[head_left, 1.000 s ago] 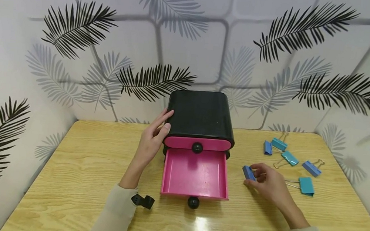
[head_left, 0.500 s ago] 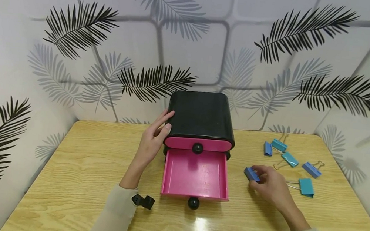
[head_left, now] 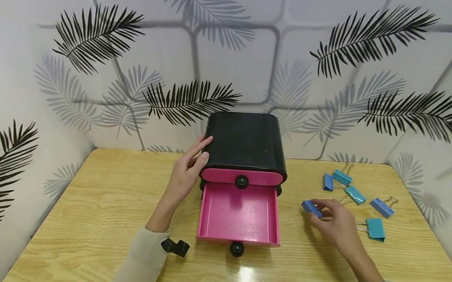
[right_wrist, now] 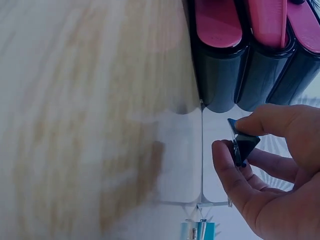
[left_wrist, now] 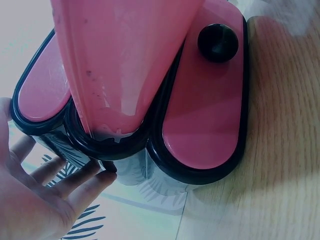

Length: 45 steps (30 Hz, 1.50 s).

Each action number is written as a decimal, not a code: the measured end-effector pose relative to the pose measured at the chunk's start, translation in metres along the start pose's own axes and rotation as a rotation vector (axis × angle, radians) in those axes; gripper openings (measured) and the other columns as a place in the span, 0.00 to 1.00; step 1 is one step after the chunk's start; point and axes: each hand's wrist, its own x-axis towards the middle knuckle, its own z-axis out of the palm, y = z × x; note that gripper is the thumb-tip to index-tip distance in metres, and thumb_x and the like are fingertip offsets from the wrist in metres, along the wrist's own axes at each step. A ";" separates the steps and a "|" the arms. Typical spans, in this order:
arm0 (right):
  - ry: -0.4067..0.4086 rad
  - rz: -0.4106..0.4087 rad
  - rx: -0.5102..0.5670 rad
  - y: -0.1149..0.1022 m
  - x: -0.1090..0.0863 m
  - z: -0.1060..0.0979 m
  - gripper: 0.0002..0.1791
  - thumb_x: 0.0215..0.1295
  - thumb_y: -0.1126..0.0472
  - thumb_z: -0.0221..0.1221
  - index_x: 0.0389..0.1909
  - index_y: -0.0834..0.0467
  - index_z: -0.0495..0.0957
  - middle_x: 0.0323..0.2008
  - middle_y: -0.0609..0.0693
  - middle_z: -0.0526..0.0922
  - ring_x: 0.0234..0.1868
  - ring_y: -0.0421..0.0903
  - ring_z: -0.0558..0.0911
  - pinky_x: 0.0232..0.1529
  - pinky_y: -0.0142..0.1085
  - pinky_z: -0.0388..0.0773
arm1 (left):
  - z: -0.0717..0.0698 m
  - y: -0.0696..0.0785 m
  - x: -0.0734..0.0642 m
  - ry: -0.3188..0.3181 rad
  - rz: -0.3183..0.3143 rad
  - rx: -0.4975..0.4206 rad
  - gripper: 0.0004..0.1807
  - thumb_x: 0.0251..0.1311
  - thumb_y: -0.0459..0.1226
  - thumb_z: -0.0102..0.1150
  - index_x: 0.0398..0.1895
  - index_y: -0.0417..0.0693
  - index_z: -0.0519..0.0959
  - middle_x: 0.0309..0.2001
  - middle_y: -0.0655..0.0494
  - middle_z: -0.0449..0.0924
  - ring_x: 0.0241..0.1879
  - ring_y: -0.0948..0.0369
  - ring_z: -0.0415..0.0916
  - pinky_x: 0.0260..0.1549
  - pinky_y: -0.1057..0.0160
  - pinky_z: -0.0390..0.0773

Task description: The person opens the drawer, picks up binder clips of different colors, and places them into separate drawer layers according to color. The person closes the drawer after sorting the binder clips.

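A black drawer box stands on the table, its pink middle drawer pulled out with nothing in it. My left hand rests along the box's left side, fingers fairly straight, thumb near the top edge. In the left wrist view, the left fingers lie against the box's side. My right hand pinches a blue binder clip to the right of the drawer. The right wrist view shows that binder clip between thumb and fingers, raised off the table.
Several blue and teal binder clips lie at the right, among them a teal clip beside the right hand and a blue clip farther right. A patterned wall runs behind the wooden table.
The right hand has shifted slightly right with the blue binder clip, which has turned in its grip. The left hand stays against the box; the drawer has not moved.
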 end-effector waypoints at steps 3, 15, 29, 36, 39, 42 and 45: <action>0.013 -0.027 0.012 -0.002 0.001 -0.001 0.20 0.63 0.69 0.67 0.56 0.68 0.82 0.46 0.63 0.80 0.46 0.64 0.86 0.43 0.51 0.84 | 0.000 -0.001 0.000 0.003 -0.003 -0.001 0.25 0.77 0.35 0.48 0.74 0.40 0.69 0.78 0.42 0.58 0.75 0.50 0.60 0.66 0.42 0.67; 0.158 -0.173 0.078 -0.009 0.000 -0.001 0.09 0.63 0.72 0.67 0.44 0.66 0.87 0.48 0.58 0.82 0.43 0.54 0.86 0.39 0.26 0.81 | -0.001 0.000 -0.001 0.006 -0.003 0.028 0.25 0.77 0.36 0.49 0.74 0.42 0.70 0.78 0.43 0.58 0.72 0.49 0.66 0.57 0.57 0.71; 0.296 -0.174 0.204 -0.012 -0.002 -0.003 0.09 0.60 0.76 0.67 0.43 0.70 0.87 0.46 0.57 0.81 0.44 0.26 0.79 0.41 0.20 0.77 | 0.000 -0.001 -0.001 0.001 -0.012 0.021 0.25 0.77 0.36 0.49 0.75 0.43 0.70 0.78 0.43 0.58 0.70 0.48 0.68 0.49 0.58 0.69; 0.278 -0.159 0.253 -0.016 -0.003 -0.007 0.12 0.60 0.74 0.69 0.45 0.66 0.86 0.45 0.59 0.83 0.43 0.24 0.82 0.40 0.23 0.79 | 0.000 0.000 -0.002 -0.002 -0.012 0.023 0.25 0.77 0.36 0.49 0.75 0.42 0.70 0.78 0.44 0.58 0.72 0.49 0.66 0.50 0.58 0.68; 0.272 -0.165 0.280 -0.018 -0.004 -0.008 0.12 0.59 0.74 0.70 0.45 0.65 0.86 0.44 0.60 0.84 0.42 0.26 0.84 0.41 0.23 0.80 | 0.000 0.000 -0.002 0.001 -0.011 0.027 0.25 0.77 0.36 0.49 0.75 0.42 0.70 0.78 0.44 0.58 0.72 0.49 0.66 0.51 0.59 0.69; 0.264 -0.169 0.302 -0.019 -0.004 -0.008 0.12 0.58 0.74 0.71 0.44 0.65 0.86 0.45 0.60 0.85 0.42 0.28 0.84 0.42 0.23 0.80 | 0.000 -0.001 -0.002 0.004 -0.007 0.029 0.25 0.77 0.36 0.48 0.75 0.43 0.70 0.78 0.44 0.58 0.72 0.49 0.66 0.53 0.56 0.69; 0.250 -0.166 0.316 -0.020 -0.004 -0.008 0.12 0.57 0.74 0.71 0.43 0.66 0.86 0.46 0.61 0.84 0.43 0.28 0.84 0.41 0.24 0.80 | 0.000 -0.001 -0.002 0.003 -0.004 0.026 0.25 0.77 0.36 0.48 0.75 0.42 0.69 0.78 0.43 0.58 0.72 0.49 0.66 0.58 0.52 0.70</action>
